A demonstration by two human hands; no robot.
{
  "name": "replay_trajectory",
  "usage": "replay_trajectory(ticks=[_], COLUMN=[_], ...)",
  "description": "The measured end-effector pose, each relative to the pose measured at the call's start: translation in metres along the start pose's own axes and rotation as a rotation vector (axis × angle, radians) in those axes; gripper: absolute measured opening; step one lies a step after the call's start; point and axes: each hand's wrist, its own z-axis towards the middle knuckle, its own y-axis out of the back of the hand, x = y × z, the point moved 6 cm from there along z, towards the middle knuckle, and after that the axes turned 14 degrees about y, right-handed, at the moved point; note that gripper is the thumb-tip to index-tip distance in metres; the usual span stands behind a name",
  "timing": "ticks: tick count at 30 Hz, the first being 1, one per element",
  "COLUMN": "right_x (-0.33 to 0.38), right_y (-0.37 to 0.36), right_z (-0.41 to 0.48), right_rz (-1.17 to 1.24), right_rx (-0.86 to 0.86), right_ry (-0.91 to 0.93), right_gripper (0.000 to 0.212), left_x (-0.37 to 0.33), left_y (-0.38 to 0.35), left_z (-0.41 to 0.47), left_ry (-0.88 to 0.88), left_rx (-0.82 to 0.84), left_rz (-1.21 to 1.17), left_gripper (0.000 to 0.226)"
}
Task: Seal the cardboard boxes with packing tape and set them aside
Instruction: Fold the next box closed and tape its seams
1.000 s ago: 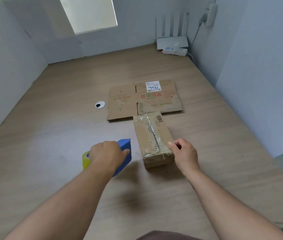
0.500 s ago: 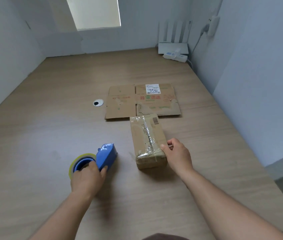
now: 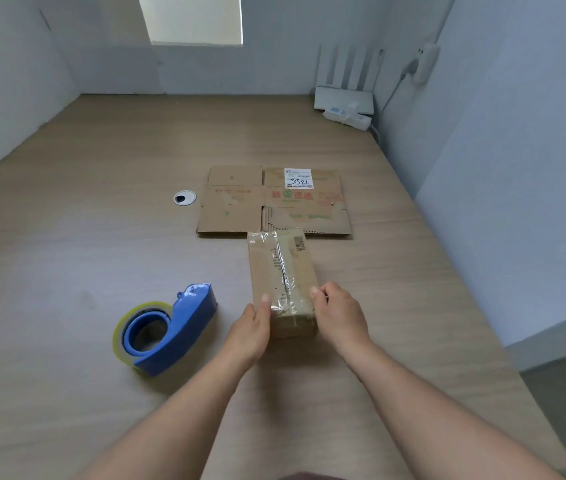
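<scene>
Set-aside step, likely: left grip [image 3: 252, 327] and right grip [image 3: 338, 315] both clamp small taped brown cardboard box [image 3: 283, 271]; squeeze evenly, lift level, avoid blue tape dispenser [image 3: 170, 327].

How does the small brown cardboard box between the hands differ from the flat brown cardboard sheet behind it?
The small brown cardboard box is closed and glossy with clear tape; the flat brown cardboard sheet lies unfolded. The left hand and right hand hold the box; neither touches the sheet. Both are brown cardboard.
</scene>
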Motion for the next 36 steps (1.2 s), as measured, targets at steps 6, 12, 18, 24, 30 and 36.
replay_trajectory(ticks=[6,12,18,24,30,36], right_x=[0.013,-0.014,0.023,0.027,0.024,0.017], right_y=[-0.010,0.008,0.017,-0.001,0.001,0.015], right_z=[0.000,0.011,0.004,0.000,-0.001,-0.002], right_rz=[-0.134,0.253,-0.479,-0.581,-0.558,-0.550], right_rx=[0.050,0.117,0.452,0.456,0.546,0.652], right_ry=[-0.056,0.032,0.424,0.651,0.701,0.673], right_gripper=[0.062,0.023,0.088,0.072,0.069,0.083], left_x=[-0.014,-0.005,-0.021,-0.023,-0.018,-0.017], left_y=[0.006,0.025,0.030,0.024,0.027,0.037], left_z=[0.001,0.003,-0.009,-0.009,-0.004,-0.006], left_ry=[0.049,-0.001,-0.260,-0.330,-0.352,-0.334], left_rx=[-0.174,0.017,-0.191,-0.283,-0.067,0.108], left_rz=[0.213,-0.002,0.680,0.984,0.928,0.856], left_gripper=[0.064,0.053,0.097,0.082,0.077,0.081])
